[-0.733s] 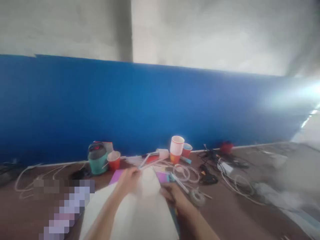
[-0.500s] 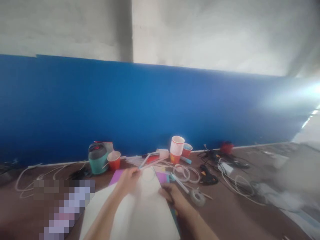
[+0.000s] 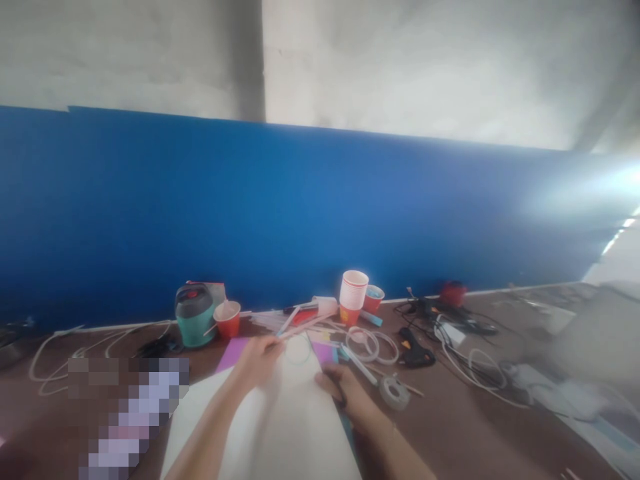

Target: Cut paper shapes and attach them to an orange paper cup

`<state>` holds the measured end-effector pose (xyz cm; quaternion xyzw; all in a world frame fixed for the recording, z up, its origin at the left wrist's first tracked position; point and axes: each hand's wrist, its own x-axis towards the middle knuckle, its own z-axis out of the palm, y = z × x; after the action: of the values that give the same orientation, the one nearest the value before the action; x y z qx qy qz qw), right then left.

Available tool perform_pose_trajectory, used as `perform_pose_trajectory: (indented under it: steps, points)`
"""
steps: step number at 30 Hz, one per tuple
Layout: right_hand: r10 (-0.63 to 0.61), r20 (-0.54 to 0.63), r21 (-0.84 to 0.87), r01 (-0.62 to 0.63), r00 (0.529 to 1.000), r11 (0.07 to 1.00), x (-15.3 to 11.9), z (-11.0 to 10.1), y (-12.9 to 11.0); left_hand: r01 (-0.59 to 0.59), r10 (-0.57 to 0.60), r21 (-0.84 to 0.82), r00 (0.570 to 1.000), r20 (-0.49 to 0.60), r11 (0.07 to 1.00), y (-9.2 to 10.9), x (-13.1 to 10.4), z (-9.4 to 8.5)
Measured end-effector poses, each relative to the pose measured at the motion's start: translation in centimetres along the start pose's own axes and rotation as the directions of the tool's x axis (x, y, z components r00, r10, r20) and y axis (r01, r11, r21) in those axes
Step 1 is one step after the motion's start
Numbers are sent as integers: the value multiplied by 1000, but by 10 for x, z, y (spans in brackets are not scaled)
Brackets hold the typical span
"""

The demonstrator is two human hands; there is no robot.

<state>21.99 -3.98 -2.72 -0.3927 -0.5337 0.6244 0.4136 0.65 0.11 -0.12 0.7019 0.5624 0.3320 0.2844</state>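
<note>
The right hand (image 3: 351, 395) grips what look like dark-handled scissors (image 3: 343, 395) at the right edge of a large white paper sheet (image 3: 303, 430); the left hand (image 3: 257, 363) lies over the sheet, its grip impossible to tell. Should that hand lift, the paper, spread between both hands, could slide or crease. Beyond them, a brown tabletop (image 3: 475, 433) carries clutter before a blue panel (image 3: 320, 207) and bare grey wall (image 3: 150, 53).

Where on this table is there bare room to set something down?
The widest bare brown tabletop shows lower right, bordered by the right forearm, tape roll, white cable and pale sheeting. A small item could probably fit there. It is crowded beyond the white sheet, from the teal container to the stacked paper cups, and around the black glue gun.
</note>
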Motion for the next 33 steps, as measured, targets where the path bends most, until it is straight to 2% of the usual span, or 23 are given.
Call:
perform_pose_trajectory:
  steps: [15,23,33]
  points:
    - [9,19,-13,-8,1000,1000,-2,3,-5,-19,20,-31,999,36,999,-2,-1,1]
    - [20,-22,-112,-22,1000,993,1,-1,0,-29,29,-7,998,54,1000,2,-2,-2]
    - [28,36,-160,-22,999,987,0,-5,0,-59,58,13,996,72,998,2,-3,-6]
